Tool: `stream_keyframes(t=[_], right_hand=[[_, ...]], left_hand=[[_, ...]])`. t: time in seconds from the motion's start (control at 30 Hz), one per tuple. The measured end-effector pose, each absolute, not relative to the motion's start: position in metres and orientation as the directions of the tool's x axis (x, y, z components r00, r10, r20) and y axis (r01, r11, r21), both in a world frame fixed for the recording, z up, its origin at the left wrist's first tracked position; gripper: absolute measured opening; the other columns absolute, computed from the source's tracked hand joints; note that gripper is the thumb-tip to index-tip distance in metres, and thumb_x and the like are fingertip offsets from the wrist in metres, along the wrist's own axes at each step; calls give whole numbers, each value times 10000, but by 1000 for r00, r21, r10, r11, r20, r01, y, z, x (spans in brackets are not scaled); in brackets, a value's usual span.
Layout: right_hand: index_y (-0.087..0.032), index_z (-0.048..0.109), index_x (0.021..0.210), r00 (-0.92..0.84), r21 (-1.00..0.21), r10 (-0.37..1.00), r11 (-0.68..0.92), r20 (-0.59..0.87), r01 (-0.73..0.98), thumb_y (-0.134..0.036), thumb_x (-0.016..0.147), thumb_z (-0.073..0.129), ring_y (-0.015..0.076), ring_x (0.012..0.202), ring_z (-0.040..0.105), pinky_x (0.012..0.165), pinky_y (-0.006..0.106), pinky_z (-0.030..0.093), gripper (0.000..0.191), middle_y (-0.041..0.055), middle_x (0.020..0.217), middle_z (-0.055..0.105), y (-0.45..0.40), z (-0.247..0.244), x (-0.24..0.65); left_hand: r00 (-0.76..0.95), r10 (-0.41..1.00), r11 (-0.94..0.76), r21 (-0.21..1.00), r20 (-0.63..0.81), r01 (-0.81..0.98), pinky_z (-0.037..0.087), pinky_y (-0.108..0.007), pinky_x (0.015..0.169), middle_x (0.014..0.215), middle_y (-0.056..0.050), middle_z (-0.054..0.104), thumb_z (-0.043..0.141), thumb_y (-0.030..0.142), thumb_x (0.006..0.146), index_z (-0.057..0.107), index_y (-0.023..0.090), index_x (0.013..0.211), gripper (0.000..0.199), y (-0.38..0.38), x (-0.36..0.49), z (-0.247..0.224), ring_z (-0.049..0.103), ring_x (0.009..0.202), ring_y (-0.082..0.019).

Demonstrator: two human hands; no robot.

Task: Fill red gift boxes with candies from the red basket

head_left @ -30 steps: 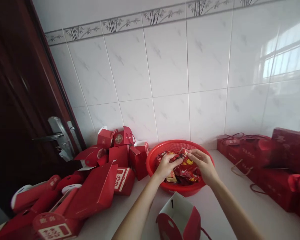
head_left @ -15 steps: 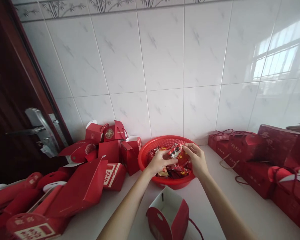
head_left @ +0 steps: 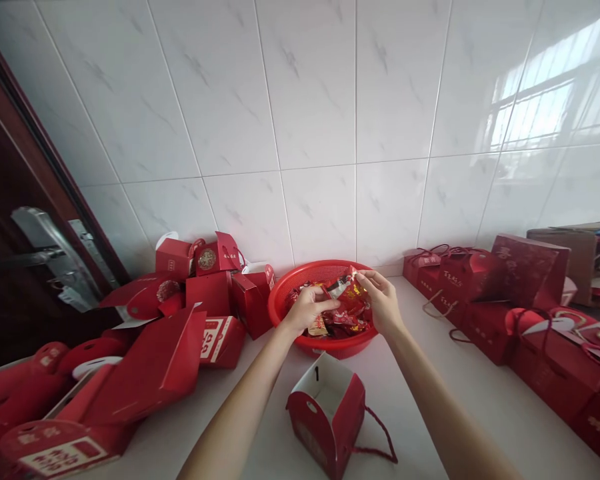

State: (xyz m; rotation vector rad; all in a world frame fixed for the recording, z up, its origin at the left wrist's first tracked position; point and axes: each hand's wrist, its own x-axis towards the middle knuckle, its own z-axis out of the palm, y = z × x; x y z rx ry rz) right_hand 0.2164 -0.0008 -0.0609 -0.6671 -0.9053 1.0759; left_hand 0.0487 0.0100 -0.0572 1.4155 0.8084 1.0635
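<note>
Over the red plastic basket [head_left: 336, 347], a silver-and-red candy packet [head_left: 339, 287] slants between the hands, its long axis rising rightward: the left hand [head_left: 306, 309] grips its lower end, the right hand [head_left: 384, 303] pinches its upper tip, so neither is nearer. Just this side of the basket stands an open red gift box [head_left: 310, 427], with more red gift boxes [head_left: 209, 293] along the basket's left and right.

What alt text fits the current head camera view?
A person's left hand and right hand hold a shiny packet over a red basket of packets. An open red box stands in front, with more red boxes on both sides.
</note>
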Motion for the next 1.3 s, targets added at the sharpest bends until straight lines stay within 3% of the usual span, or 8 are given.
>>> stream_keyframes(t=[0.17, 0.37, 0.5, 0.67, 0.83, 0.93, 1.07, 1.3], right_hand=[[-214, 747, 875, 43, -856, 938, 333, 344, -396, -501, 711, 796, 199, 791, 674, 698, 291, 524, 334, 34, 888, 749, -6, -57, 218], [-189, 736, 801, -123, -921, 927, 322, 354, -220, -500, 689, 806, 160, 593, 596, 542, 268, 462, 337, 6, 683, 683, -12, -54, 218], [-184, 748, 828, -179, -919, 901, 384, 395, -94, -463, 725, 784, 161, 673, 605, 601, 262, 469, 300, 0, 716, 672, -12, -53, 218], [-197, 732, 919, -239, -930, 900, 340, 365, -140, -448, 695, 808, 173, 735, 638, 644, 275, 504, 346, 9, 802, 699, -12, -54, 218], [-213, 661, 763, 36, -879, 940, 330, 339, -344, -430, 695, 791, 162, 690, 644, 642, 274, 521, 262, -6, 769, 710, -4, -58, 217], [-222, 643, 760, 264, -802, 941, 322, 211, -503, -397, 653, 788, 163, 674, 649, 646, 280, 537, 251, -22, 735, 712, 4, -60, 218], [-231, 586, 710, 354, -743, 931, 302, 95, -597, -388, 603, 791, 167, 652, 647, 611, 281, 545, 279, -38, 674, 689, 10, -60, 218], [-244, 581, 704, 317, -761, 944, 268, 86, -591, -422, 627, 777, 214, 734, 694, 673, 332, 582, 276, 7, 720, 719, 12, -60, 220]], left_hand=[[356, 912, -164, 977, 202, -136, 525, -352, 817, 852, -44, 763, 856, 321, 606, 750, 154, 917, 369, 7, 47, -52, 701, 822, -231], [262, 928, -224, 958, 266, -178, 503, -342, 882, 928, -53, 765, 801, 424, 671, 767, 173, 905, 345, 9, 48, -50, 683, 951, -248], [233, 926, -266, 951, 297, -156, 525, -366, 866, 865, -49, 764, 819, 504, 650, 779, 182, 828, 370, 9, 48, -52, 687, 910, -255], [171, 927, -309, 938, 334, -156, 538, -398, 903, 894, -42, 774, 820, 499, 647, 793, 206, 881, 376, 11, 47, -54, 693, 963, -270], [147, 950, -262, 959, 276, -107, 554, -393, 888, 1035, -50, 772, 796, 513, 676, 780, 226, 994, 429, 17, 47, -56, 708, 958, -262], [309, 927, -256, 960, 211, 113, 535, -385, 921, 1069, -76, 766, 821, 395, 671, 777, 202, 1000, 384, 19, 49, -59, 694, 1024, -276], [462, 885, -272, 864, 52, 423, 465, -400, 1029, 1146, -72, 747, 875, 155, 495, 772, 219, 998, 517, 23, 51, -67, 630, 1176, -317], [346, 906, -372, 847, 244, 378, 432, -446, 1044, 1032, -76, 768, 764, 236, 670, 779, 249, 944, 275, 30, 50, -73, 656, 1104, -338]])
